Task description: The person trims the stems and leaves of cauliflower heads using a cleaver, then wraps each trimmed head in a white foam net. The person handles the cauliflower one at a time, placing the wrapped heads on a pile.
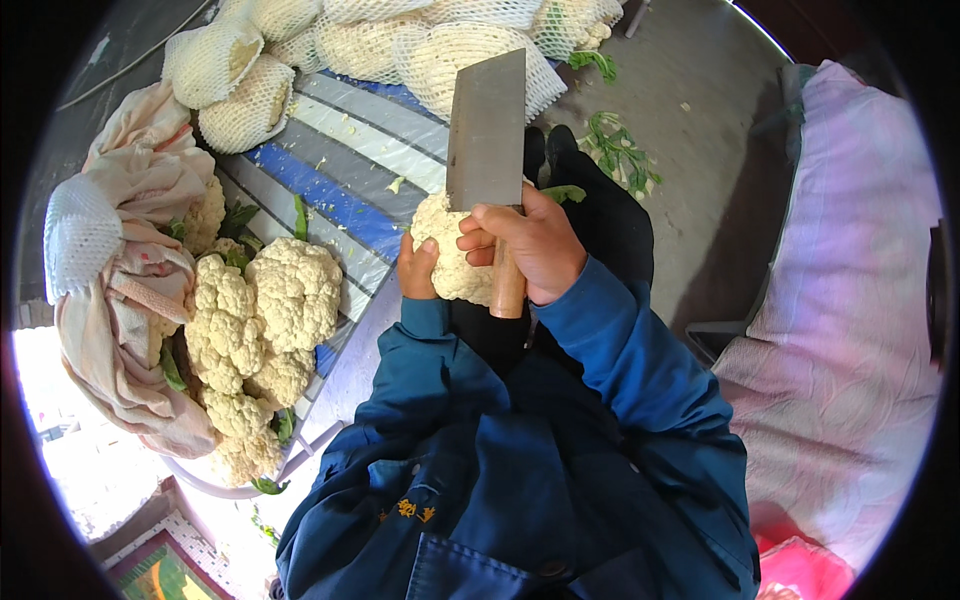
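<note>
My right hand is closed around the wooden handle of a cleaver, its broad steel blade pointing away from me. Beneath the cleaver, a cauliflower head rests above my lap, with my left hand gripping its left side. The cleaver's handle covers part of the head, so whether the blade touches it cannot be told. Several bare cauliflower heads with some green leaves lie at the left, partly under a cloth.
Cauliflowers in white foam nets line the far side of a striped plastic sheet strewn with crumbs. Cut leaves lie on the concrete floor. A pinkish cloth cover hangs at the right. An empty foam net lies at the left.
</note>
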`<action>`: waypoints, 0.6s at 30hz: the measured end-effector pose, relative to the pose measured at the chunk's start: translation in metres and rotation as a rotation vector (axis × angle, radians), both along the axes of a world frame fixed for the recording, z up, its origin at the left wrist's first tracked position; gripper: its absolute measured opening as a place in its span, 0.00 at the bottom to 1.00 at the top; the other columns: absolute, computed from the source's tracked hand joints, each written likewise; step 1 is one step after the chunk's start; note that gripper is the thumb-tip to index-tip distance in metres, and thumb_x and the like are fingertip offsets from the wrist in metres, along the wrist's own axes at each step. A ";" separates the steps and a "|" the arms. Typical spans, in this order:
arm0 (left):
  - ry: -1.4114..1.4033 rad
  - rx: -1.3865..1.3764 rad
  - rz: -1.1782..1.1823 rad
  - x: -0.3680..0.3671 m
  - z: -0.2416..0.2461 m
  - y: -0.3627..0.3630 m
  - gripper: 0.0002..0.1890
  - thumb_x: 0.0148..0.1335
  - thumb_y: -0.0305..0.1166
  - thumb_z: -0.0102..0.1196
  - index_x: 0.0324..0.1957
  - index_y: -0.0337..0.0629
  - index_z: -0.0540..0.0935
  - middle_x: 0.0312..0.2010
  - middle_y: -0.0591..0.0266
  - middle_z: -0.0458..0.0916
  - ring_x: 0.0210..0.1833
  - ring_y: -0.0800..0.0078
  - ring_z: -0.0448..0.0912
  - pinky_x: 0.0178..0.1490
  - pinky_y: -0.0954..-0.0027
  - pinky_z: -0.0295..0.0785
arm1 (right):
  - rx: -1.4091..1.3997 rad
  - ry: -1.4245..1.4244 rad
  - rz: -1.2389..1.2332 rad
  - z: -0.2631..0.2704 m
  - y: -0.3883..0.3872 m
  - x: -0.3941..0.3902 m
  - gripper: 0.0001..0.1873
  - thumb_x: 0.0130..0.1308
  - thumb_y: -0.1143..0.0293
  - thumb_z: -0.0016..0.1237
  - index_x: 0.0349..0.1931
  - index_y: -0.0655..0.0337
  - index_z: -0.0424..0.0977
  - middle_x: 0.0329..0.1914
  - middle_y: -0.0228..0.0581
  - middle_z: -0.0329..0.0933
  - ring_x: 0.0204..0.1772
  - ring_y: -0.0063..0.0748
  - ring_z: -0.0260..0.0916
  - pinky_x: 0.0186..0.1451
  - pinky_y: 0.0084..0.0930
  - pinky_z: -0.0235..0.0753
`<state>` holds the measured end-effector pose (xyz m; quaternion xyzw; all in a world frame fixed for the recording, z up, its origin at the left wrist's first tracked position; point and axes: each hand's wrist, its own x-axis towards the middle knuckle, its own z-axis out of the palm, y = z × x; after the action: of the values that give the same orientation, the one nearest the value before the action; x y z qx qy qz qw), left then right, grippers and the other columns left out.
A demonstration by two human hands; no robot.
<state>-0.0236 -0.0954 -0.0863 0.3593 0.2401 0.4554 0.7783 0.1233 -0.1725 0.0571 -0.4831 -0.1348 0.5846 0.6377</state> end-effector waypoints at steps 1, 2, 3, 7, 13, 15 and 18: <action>0.011 -0.002 0.003 0.000 -0.001 -0.001 0.30 0.63 0.36 0.57 0.64 0.30 0.67 0.56 0.47 0.78 0.55 0.61 0.79 0.60 0.62 0.74 | 0.000 -0.004 0.006 0.000 0.000 0.001 0.15 0.69 0.72 0.51 0.54 0.66 0.70 0.41 0.47 0.78 0.38 0.33 0.81 0.39 0.27 0.85; 0.023 -0.003 0.006 -0.001 -0.002 -0.001 0.30 0.63 0.36 0.57 0.64 0.30 0.67 0.56 0.47 0.78 0.55 0.61 0.79 0.60 0.63 0.74 | -0.001 -0.007 0.012 0.001 0.000 0.003 0.15 0.69 0.72 0.50 0.54 0.66 0.70 0.41 0.47 0.78 0.38 0.33 0.81 0.39 0.27 0.85; 0.031 -0.006 0.009 0.000 -0.001 -0.001 0.30 0.63 0.35 0.57 0.64 0.30 0.67 0.56 0.47 0.77 0.55 0.62 0.79 0.60 0.63 0.74 | -0.002 -0.014 0.017 0.002 0.000 0.004 0.15 0.69 0.73 0.50 0.54 0.66 0.70 0.41 0.47 0.78 0.38 0.33 0.82 0.39 0.28 0.85; 0.069 0.081 -0.023 0.000 -0.003 -0.002 0.31 0.62 0.38 0.56 0.64 0.31 0.68 0.55 0.48 0.78 0.54 0.62 0.80 0.60 0.64 0.75 | 0.063 0.113 0.035 0.008 -0.001 0.004 0.14 0.69 0.73 0.49 0.53 0.66 0.70 0.42 0.46 0.79 0.39 0.33 0.81 0.39 0.28 0.84; 0.207 0.112 -0.026 0.002 0.017 -0.005 0.37 0.59 0.46 0.56 0.65 0.29 0.67 0.56 0.45 0.77 0.57 0.58 0.79 0.63 0.59 0.73 | 0.223 -0.006 0.069 0.039 -0.014 0.020 0.14 0.67 0.73 0.52 0.51 0.68 0.72 0.39 0.46 0.80 0.36 0.33 0.81 0.36 0.27 0.83; 0.126 0.078 -0.040 -0.003 -0.004 0.003 0.41 0.58 0.46 0.58 0.67 0.26 0.64 0.62 0.39 0.74 0.61 0.51 0.78 0.65 0.55 0.72 | 0.208 -0.116 -0.011 0.042 -0.027 0.034 0.14 0.67 0.72 0.54 0.50 0.67 0.73 0.37 0.45 0.80 0.32 0.30 0.78 0.33 0.28 0.80; 0.023 0.023 -0.054 -0.009 -0.010 0.008 0.38 0.58 0.39 0.61 0.66 0.28 0.64 0.59 0.41 0.76 0.58 0.53 0.79 0.62 0.57 0.75 | 0.170 -0.282 -0.096 0.030 -0.045 0.054 0.13 0.69 0.74 0.50 0.51 0.68 0.73 0.35 0.42 0.78 0.28 0.25 0.72 0.30 0.25 0.75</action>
<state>-0.0323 -0.0872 -0.0965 0.3796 0.2341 0.4330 0.7833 0.1774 -0.2179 0.0873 -0.5105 -0.2487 0.4662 0.6784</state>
